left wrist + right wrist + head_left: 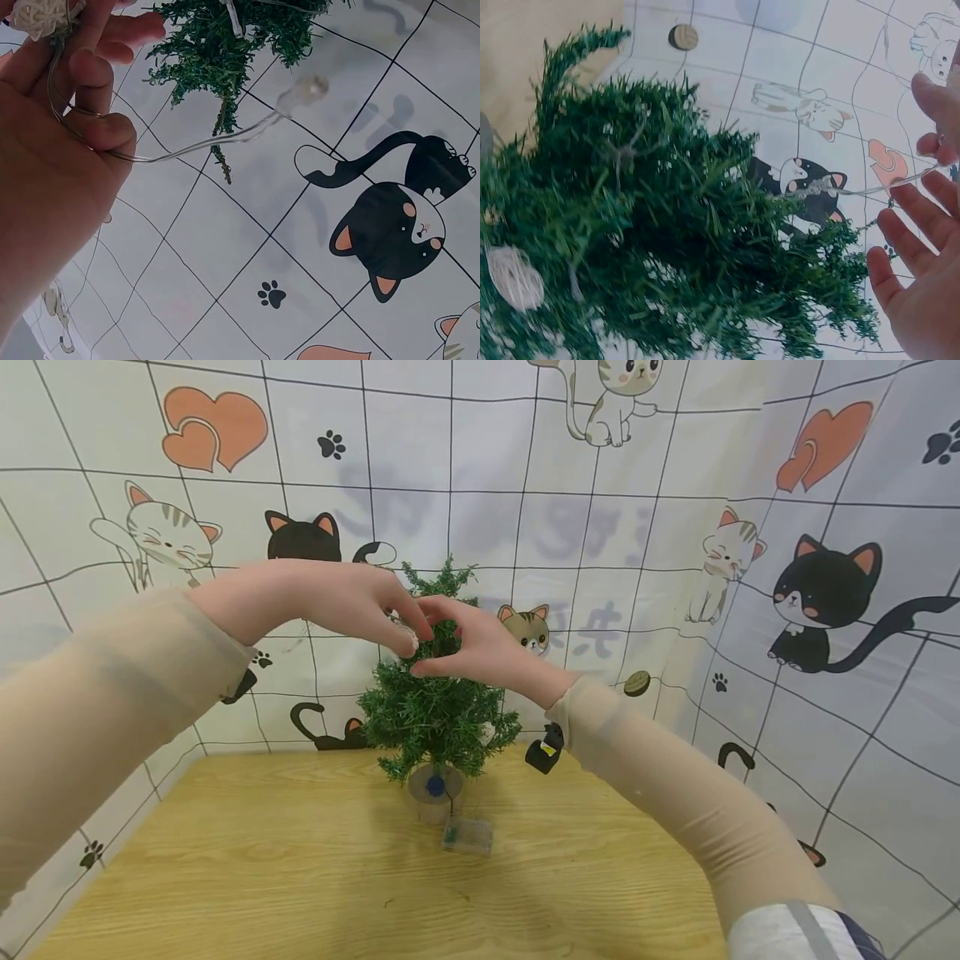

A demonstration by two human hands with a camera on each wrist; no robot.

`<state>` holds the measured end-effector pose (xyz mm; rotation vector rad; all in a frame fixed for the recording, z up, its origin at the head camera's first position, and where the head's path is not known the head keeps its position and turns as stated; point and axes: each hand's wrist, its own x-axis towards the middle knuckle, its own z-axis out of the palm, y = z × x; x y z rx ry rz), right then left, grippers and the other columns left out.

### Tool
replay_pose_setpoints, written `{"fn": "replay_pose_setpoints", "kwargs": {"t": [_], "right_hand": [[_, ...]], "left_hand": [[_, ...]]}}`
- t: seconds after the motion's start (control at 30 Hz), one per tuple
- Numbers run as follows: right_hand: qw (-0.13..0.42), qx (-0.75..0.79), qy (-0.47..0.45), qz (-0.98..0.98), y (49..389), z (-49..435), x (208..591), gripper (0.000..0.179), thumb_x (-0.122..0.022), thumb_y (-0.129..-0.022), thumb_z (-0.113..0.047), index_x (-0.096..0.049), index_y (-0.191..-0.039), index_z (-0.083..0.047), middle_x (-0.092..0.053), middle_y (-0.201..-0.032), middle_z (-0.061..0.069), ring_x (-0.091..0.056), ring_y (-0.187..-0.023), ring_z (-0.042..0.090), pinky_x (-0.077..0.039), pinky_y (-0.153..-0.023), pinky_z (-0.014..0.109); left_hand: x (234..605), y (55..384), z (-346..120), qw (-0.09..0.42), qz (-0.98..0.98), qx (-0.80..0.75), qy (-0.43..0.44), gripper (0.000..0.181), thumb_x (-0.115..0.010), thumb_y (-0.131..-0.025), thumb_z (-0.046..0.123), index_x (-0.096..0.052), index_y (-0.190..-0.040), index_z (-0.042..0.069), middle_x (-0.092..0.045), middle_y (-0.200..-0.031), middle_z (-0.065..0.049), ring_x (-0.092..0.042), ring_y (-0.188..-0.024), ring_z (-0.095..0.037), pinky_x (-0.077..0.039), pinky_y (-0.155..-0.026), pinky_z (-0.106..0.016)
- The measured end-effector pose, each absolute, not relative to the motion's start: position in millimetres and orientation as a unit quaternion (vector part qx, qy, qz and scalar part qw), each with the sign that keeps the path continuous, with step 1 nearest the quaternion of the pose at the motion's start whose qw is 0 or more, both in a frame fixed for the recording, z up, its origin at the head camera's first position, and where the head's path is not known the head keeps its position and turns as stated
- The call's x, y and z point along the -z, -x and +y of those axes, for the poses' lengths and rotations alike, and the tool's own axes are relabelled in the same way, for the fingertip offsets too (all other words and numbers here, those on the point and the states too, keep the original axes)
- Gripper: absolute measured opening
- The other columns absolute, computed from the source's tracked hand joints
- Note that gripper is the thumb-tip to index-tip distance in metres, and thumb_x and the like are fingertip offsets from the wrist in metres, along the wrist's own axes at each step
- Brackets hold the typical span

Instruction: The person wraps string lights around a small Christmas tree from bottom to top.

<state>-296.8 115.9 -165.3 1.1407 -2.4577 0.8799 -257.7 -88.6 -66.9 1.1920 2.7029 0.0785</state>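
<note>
A small artificial green tree (438, 714) stands upright, its top partly behind my hands. My left hand (348, 602) reaches across from the left, bent down at the wrist. In the left wrist view its fingers grip a thin clear wire beside a white woven ball (37, 19); more wire (187, 150) trails off the hand to a small pale bulb (313, 88). My right hand (487, 647) is just opposite, thumb and forefinger apart around the left fingertips. In the right wrist view its fingers (907, 232) are nearly straight, and a twisted wire (862, 191) runs from the tree toward them.
Another white woven ball (516, 277) lies among the branches. Below the tree are a round clear base (433, 810) with a blue part and a small transparent box (467, 835) on the wooden table (300, 860). A cat-print cloth wall (480, 452) closes off the back and sides.
</note>
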Motion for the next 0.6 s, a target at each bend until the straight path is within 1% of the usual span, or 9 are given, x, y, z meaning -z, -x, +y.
{"fn": "replay_pose_setpoints", "kwargs": {"t": [0.13, 0.23, 0.33, 0.37, 0.4, 0.43, 0.5, 0.53, 0.6], "right_hand": [[0.14, -0.343, -0.375, -0.85, 298.0, 116.1, 170.5, 0.042, -0.073, -0.087, -0.028, -0.062, -0.126, -0.018, -0.064, -0.11, -0.007, -0.057, -0.091, 0.01, -0.047, -0.076, 0.033], [0.133, -0.379, -0.368, -0.839, 300.5, 117.9, 173.3, 0.021, -0.068, -0.091, -0.018, -0.07, -0.112, -0.012, -0.067, -0.096, -0.002, -0.059, -0.084, 0.014, -0.049, -0.071, 0.032], [0.133, -0.391, -0.359, -0.837, 303.3, 121.3, 175.5, 0.017, -0.065, -0.094, -0.018, -0.073, -0.106, -0.01, -0.069, -0.094, 0.0, -0.06, -0.085, 0.014, -0.048, -0.074, 0.033], [0.133, -0.394, -0.355, -0.837, 303.7, 122.7, 176.1, 0.017, -0.064, -0.095, -0.019, -0.073, -0.106, -0.01, -0.069, -0.094, 0.0, -0.06, -0.087, 0.016, -0.048, -0.076, 0.034], [0.132, -0.396, -0.349, -0.839, 304.2, 124.0, 176.5, 0.018, -0.064, -0.095, -0.02, -0.073, -0.106, -0.01, -0.069, -0.095, 0.0, -0.061, -0.087, 0.017, -0.048, -0.077, 0.034], [0.131, -0.4, -0.345, -0.839, 304.7, 125.1, 176.9, 0.019, -0.063, -0.096, -0.02, -0.074, -0.106, -0.009, -0.069, -0.096, 0.001, -0.061, -0.088, 0.019, -0.048, -0.077, 0.035], [0.13, -0.405, -0.337, -0.84, 305.4, 127.1, 177.3, 0.019, -0.062, -0.096, -0.021, -0.074, -0.105, -0.009, -0.07, -0.098, 0.001, -0.063, -0.091, 0.023, -0.048, -0.078, 0.035], [0.129, -0.407, -0.334, -0.84, 305.8, 128.0, 177.5, 0.019, -0.062, -0.096, -0.021, -0.074, -0.105, -0.008, -0.07, -0.098, 0.002, -0.063, -0.092, 0.025, -0.049, -0.079, 0.036], [0.13, -0.407, -0.33, -0.842, 307.2, 129.4, 177.9, 0.019, -0.062, -0.096, -0.021, -0.075, -0.104, -0.008, -0.07, -0.098, 0.002, -0.063, -0.093, 0.025, -0.049, -0.08, 0.035]], "left_hand": [[68.8, 260.9, -84.1, 0.097, 0.904, -0.032, -0.415, 0.042, -0.054, -0.091, 0.028, -0.063, -0.131, 0.018, -0.056, -0.135, -0.002, -0.051, -0.123, -0.022, -0.042, -0.097, -0.047], [68.7, 262.7, -81.3, 0.093, 0.9, -0.033, -0.426, 0.039, -0.054, -0.091, 0.026, -0.065, -0.128, 0.019, -0.057, -0.132, -0.001, -0.053, -0.118, -0.02, -0.043, -0.094, -0.045], [68.5, 263.6, -79.0, 0.086, 0.9, -0.026, -0.426, 0.037, -0.054, -0.091, 0.025, -0.066, -0.125, 0.021, -0.057, -0.131, -0.001, -0.054, -0.115, -0.02, -0.044, -0.092, -0.045], [68.6, 263.8, -78.4, 0.084, 0.901, -0.023, -0.425, 0.036, -0.054, -0.092, 0.026, -0.066, -0.125, 0.021, -0.057, -0.131, -0.001, -0.054, -0.112, -0.02, -0.044, -0.09, -0.044], [69.0, 264.3, -78.0, 0.081, 0.902, -0.02, -0.424, 0.036, -0.054, -0.092, 0.026, -0.066, -0.126, 0.021, -0.059, -0.127, -0.001, -0.055, -0.105, -0.02, -0.044, -0.086, -0.043], [69.5, 264.9, -77.7, 0.079, 0.902, -0.02, -0.423, 0.037, -0.054, -0.092, 0.026, -0.065, -0.127, 0.021, -0.06, -0.121, -0.001, -0.055, -0.097, -0.018, -0.044, -0.081, -0.041], [71.4, 266.8, -77.8, 0.072, 0.905, -0.018, -0.419, 0.039, -0.054, -0.093, 0.026, -0.063, -0.13, 0.019, -0.061, -0.097, 0.0, -0.051, -0.077, -0.016, -0.042, -0.069, -0.036], [72.2, 267.7, -78.0, 0.068, 0.907, -0.015, -0.416, 0.04, -0.055, -0.093, 0.027, -0.061, -0.131, 0.018, -0.058, -0.086, 0.0, -0.046, -0.069, -0.016, -0.039, -0.064, -0.035], [73.3, 269.7, -79.0, 0.06, 0.91, -0.011, -0.41, 0.043, -0.056, -0.094, 0.03, -0.058, -0.134, 0.015, -0.048, -0.07, 0.001, -0.037, -0.059, -0.015, -0.034, -0.059, -0.033]]}}
